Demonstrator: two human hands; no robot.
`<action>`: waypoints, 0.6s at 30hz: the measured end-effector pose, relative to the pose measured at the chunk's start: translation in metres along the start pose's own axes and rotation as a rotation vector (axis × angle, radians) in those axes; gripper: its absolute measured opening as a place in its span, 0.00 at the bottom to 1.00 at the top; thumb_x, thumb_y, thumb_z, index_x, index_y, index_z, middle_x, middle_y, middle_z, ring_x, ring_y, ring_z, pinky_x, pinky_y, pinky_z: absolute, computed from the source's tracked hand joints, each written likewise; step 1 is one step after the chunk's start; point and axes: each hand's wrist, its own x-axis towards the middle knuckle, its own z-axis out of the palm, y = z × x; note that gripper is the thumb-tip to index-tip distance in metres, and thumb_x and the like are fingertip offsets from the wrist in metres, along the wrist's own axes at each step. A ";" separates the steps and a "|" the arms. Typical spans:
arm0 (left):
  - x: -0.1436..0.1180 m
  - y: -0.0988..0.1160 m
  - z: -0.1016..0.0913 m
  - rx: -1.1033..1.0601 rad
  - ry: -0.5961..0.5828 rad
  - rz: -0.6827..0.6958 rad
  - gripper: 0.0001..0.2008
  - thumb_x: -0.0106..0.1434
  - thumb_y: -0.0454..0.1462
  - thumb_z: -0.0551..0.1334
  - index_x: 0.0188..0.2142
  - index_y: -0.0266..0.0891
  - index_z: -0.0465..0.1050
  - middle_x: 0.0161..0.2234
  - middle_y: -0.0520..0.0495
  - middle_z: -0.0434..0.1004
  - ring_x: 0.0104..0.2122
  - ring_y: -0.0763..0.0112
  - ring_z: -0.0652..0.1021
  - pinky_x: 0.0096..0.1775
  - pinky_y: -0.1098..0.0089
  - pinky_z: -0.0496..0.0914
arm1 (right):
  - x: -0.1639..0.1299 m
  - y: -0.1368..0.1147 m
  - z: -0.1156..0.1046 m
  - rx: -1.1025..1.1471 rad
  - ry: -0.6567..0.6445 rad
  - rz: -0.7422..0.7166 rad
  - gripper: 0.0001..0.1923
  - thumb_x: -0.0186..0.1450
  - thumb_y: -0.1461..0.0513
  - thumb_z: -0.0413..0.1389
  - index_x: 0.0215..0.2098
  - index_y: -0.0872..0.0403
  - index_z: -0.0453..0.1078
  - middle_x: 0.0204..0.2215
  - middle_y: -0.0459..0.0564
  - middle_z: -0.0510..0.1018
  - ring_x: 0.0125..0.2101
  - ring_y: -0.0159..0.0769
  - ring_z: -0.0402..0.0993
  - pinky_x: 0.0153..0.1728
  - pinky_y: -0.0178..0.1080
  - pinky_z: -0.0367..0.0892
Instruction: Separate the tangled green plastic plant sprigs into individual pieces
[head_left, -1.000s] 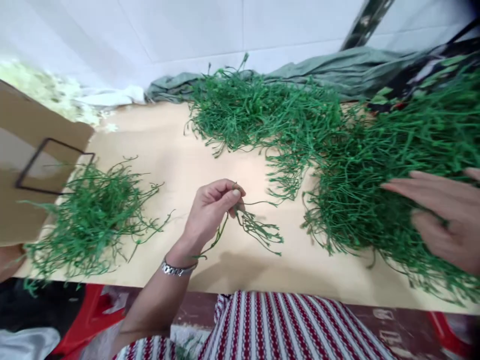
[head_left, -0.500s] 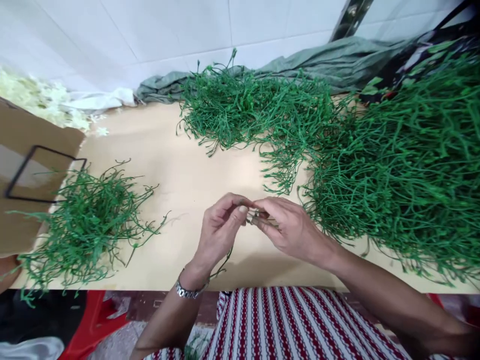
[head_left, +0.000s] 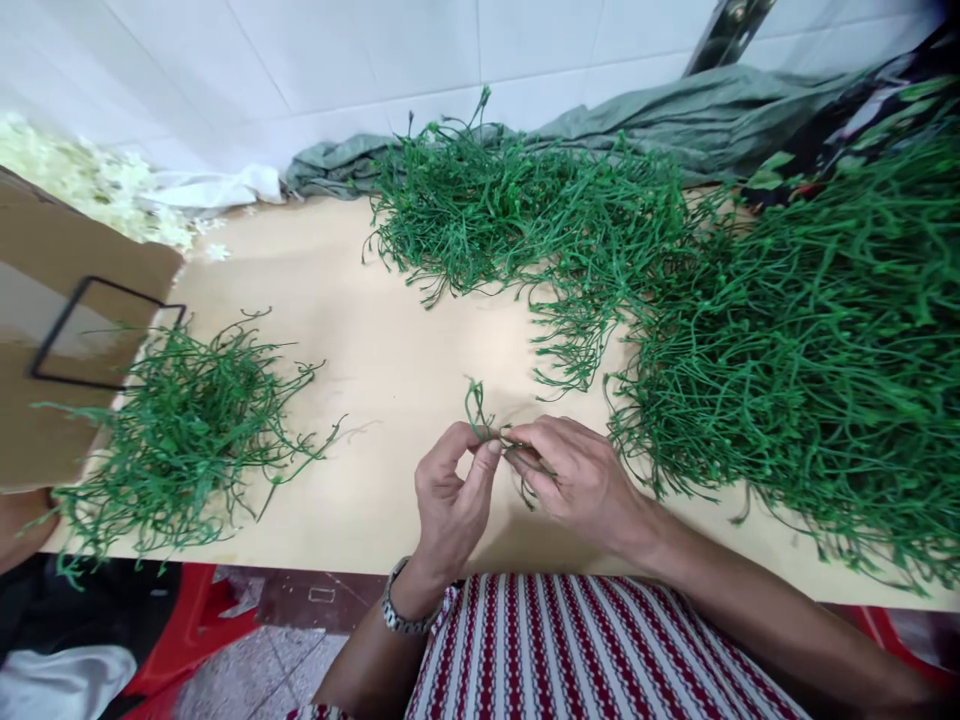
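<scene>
No text, label, brand or number can be read anywhere. The cardboard box (head_left: 45,300) bears only a black outlined rectangle, seemingly blank inside.

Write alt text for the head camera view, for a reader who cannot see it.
Two bare hands, left hand and right hand, pinch a thin green sprig between them above a pale table. A small heap of green stems lies to the left by a cardboard box, and a big pile fills the right side.
</scene>
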 end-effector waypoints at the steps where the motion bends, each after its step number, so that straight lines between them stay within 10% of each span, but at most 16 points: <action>1: 0.000 -0.001 0.001 -0.040 0.013 -0.024 0.06 0.60 0.35 0.57 0.28 0.37 0.68 0.26 0.49 0.69 0.27 0.72 0.69 0.30 0.72 0.64 | 0.000 -0.001 -0.001 0.059 -0.044 0.028 0.06 0.63 0.64 0.50 0.38 0.56 0.65 0.30 0.50 0.74 0.31 0.34 0.69 0.33 0.36 0.64; 5: -0.002 -0.006 0.004 -0.053 0.023 0.075 0.05 0.58 0.32 0.59 0.26 0.37 0.69 0.25 0.49 0.68 0.27 0.72 0.69 0.29 0.72 0.62 | 0.000 0.001 -0.008 0.343 -0.235 0.184 0.15 0.59 0.59 0.56 0.44 0.53 0.63 0.36 0.48 0.73 0.35 0.31 0.69 0.35 0.33 0.64; 9: -0.004 -0.013 0.004 -0.136 -0.087 0.185 0.05 0.56 0.29 0.59 0.27 0.38 0.71 0.23 0.50 0.67 0.26 0.73 0.68 0.29 0.71 0.62 | 0.002 0.007 -0.011 0.344 -0.268 0.285 0.08 0.61 0.58 0.53 0.28 0.55 0.64 0.24 0.43 0.71 0.26 0.27 0.65 0.26 0.30 0.59; 18: -0.002 -0.018 0.004 -0.413 -0.185 -0.025 0.06 0.56 0.33 0.61 0.23 0.37 0.71 0.22 0.49 0.66 0.25 0.72 0.67 0.29 0.69 0.61 | 0.001 0.010 -0.012 0.118 -0.357 0.054 0.07 0.61 0.64 0.48 0.24 0.55 0.60 0.19 0.41 0.62 0.21 0.26 0.55 0.24 0.31 0.50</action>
